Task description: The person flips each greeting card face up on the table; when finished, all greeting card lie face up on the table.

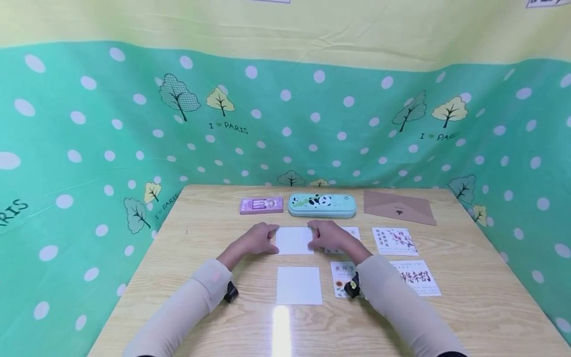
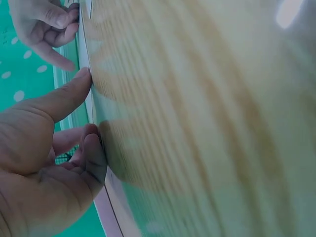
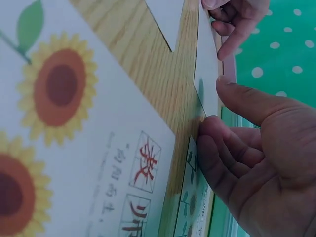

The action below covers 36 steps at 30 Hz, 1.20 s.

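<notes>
A blank white card lies on the wooden table between the two hands. My left hand is at its left side, thumb and finger spread along the edge with the fingertips touching it. At the right side my right hand does likewise, its fingertips at the card's right edge and corner. In the right wrist view the blank card looks flat, with a fingertip at its corner. A second blank card lies nearer the body. Under the right forearm is a sunflower card, partly covered.
A purple box, a teal panda pencil case and a brown envelope line the table's back. Right of the hands lie a blossom card and a lettered card. A polka-dot curtain hangs behind.
</notes>
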Tool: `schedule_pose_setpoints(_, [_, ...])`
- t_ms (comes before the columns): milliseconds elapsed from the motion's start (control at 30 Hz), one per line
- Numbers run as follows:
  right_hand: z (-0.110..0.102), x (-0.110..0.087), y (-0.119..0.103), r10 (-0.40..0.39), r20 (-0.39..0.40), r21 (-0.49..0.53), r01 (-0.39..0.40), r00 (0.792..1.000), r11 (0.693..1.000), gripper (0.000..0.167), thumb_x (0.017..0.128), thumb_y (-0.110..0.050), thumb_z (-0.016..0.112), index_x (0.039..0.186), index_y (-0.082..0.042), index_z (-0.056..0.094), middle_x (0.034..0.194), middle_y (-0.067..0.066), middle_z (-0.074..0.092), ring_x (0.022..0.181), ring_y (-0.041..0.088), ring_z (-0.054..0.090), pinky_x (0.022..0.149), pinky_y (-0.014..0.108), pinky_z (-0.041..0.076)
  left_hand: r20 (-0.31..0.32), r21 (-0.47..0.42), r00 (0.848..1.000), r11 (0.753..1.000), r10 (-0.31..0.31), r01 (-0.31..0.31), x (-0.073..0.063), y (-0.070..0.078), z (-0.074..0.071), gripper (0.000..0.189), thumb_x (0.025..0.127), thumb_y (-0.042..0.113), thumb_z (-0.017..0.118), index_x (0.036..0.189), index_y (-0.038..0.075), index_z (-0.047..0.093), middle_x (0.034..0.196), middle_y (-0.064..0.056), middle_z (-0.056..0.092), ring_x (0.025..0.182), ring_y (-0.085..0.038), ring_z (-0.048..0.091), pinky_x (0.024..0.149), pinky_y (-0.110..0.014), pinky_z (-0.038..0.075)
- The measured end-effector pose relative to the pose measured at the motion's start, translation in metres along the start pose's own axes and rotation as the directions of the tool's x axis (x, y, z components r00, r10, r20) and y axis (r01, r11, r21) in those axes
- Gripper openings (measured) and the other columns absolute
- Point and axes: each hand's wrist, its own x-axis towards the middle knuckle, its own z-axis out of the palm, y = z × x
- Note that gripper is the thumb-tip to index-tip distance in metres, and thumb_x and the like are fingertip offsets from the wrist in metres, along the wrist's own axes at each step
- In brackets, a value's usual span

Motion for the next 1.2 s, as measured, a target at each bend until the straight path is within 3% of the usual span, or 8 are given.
schedule_pose_setpoints(133, [0.003, 0.002, 0.001, 0.029, -0.001, -0.006, -0.029, 1.0, 1.0, 0.065, 0.086, -0.024, 0.082, 0.143, -0.011, 0.054, 0.078, 0.0, 0.064, 0.071, 0.016, 0.059, 0.07, 0.03, 0.049, 0.005, 0.006, 1.0, 1.0, -0.03, 0.03, 0.001, 0.0, 0.001, 0.079, 0.079, 0.024, 0.088, 0.146, 0.003, 0.052, 0.082, -0.002, 0.053, 0.074, -0.016, 0.047, 0.068, -0.028, 0.041])
schedule_pose_setpoints(300, [0.006, 0.001, -0.002, 0.051, -0.006, 0.002, -0.051, 0.999, 0.999, 0.076, 0.086, -0.022, 0.082, 0.151, -0.01, 0.047, 0.081, 0.0, 0.065, 0.072, 0.015, 0.059, 0.07, 0.029, 0.049, 0.012, 0.011, 0.999, 0.999, -0.047, 0.047, 0.002, 0.001, 0.001, 0.084, 0.078, 0.024, 0.089, 0.148, 0.002, 0.049, 0.083, -0.003, 0.054, 0.075, -0.016, 0.048, 0.068, -0.028, 0.042])
schedule_pose_setpoints(433, [0.007, 0.001, -0.005, 0.07, -0.004, 0.021, -0.07, 0.998, 0.997, 0.072, 0.085, -0.021, 0.082, 0.148, -0.011, 0.049, 0.083, 0.001, 0.064, 0.072, 0.016, 0.059, 0.068, 0.03, 0.049, 0.013, 0.012, 0.998, 0.998, -0.059, 0.058, 0.002, 0.002, 0.0, 0.085, 0.077, 0.024, 0.09, 0.148, 0.003, 0.049, 0.085, -0.003, 0.055, 0.077, -0.017, 0.048, 0.07, -0.029, 0.044])
schedule_pose_setpoints(700, [0.007, 0.002, -0.007, 0.074, 0.004, 0.053, -0.074, 0.997, 0.996, 0.07, 0.084, -0.018, 0.084, 0.142, -0.012, 0.046, 0.084, 0.003, 0.062, 0.07, 0.018, 0.057, 0.064, 0.03, 0.046, -0.002, -0.016, 0.998, 0.998, -0.068, 0.068, 0.002, 0.004, -0.003, 0.084, 0.074, 0.023, 0.092, 0.143, 0.004, 0.048, 0.102, -0.008, 0.059, 0.093, -0.022, 0.057, 0.091, -0.041, 0.052])
schedule_pose_setpoints(1067, [0.005, -0.003, -0.01, 0.02, -0.051, 0.067, -0.017, 0.998, 0.998, 0.064, 0.092, -0.014, 0.075, 0.143, -0.015, 0.037, 0.087, 0.004, 0.063, 0.065, 0.018, 0.059, 0.057, 0.028, 0.048, -0.085, -0.153, 0.996, 0.988, 0.01, -0.023, -0.001, 0.003, -0.003, 0.059, 0.087, 0.008, 0.078, 0.134, 0.008, 0.043, 0.083, 0.0, 0.066, 0.072, -0.013, 0.06, 0.072, -0.028, 0.051])
schedule_pose_setpoints(1200, [0.005, -0.005, -0.008, 0.0, -0.115, 0.094, 0.011, 0.993, 0.995, 0.066, 0.093, -0.012, 0.073, 0.147, -0.014, 0.036, 0.087, 0.002, 0.064, 0.065, 0.017, 0.06, 0.057, 0.028, 0.049, -0.141, -0.177, 0.99, 0.983, 0.026, -0.051, -0.001, 0.004, -0.004, 0.055, 0.089, 0.006, 0.075, 0.135, 0.007, 0.044, 0.082, 0.0, 0.068, 0.07, -0.013, 0.062, 0.069, -0.029, 0.053])
